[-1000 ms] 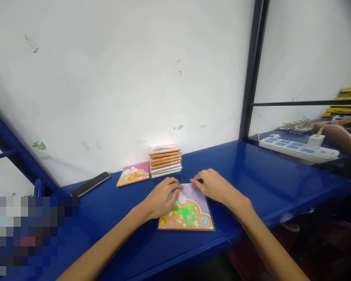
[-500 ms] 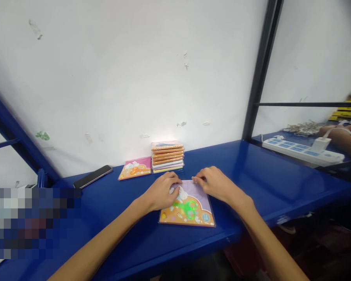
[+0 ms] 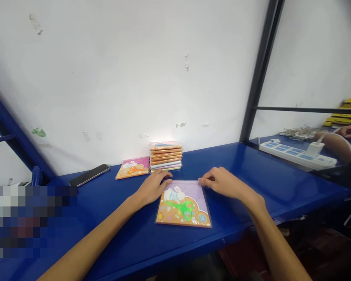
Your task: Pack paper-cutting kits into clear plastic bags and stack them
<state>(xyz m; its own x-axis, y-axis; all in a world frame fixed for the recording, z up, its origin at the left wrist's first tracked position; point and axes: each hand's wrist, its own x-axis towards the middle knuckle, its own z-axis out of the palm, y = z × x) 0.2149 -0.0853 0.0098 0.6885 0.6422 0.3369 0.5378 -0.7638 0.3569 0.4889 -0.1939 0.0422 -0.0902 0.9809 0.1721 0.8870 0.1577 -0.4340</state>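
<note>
A flat packet in clear plastic (image 3: 190,193) lies on the blue table before me, printed with a white rabbit on purple and orange, with green scissors showing on its front. At its upper left corner, my left hand (image 3: 153,187) has thumb and bent fingers closed on the edge. The thumb and forefinger of my right hand (image 3: 220,181) pinch the upper right corner. Behind it stands a stack of similar packets (image 3: 166,156). Left of that stack lies one pink and orange packet with orange scissors (image 3: 133,168).
A black phone (image 3: 89,175) rests at the table's back left. To the right, beyond a dark metal post (image 3: 259,74), are a white power strip (image 3: 298,155) with a plugged-in charger and another person's arm (image 3: 336,144). A white wall (image 3: 119,70) backs the table (image 3: 222,156).
Both hands have moved outward along the packet's top edge to its corners, the left one uncovering the printed rabbit. The view has shifted slightly.
</note>
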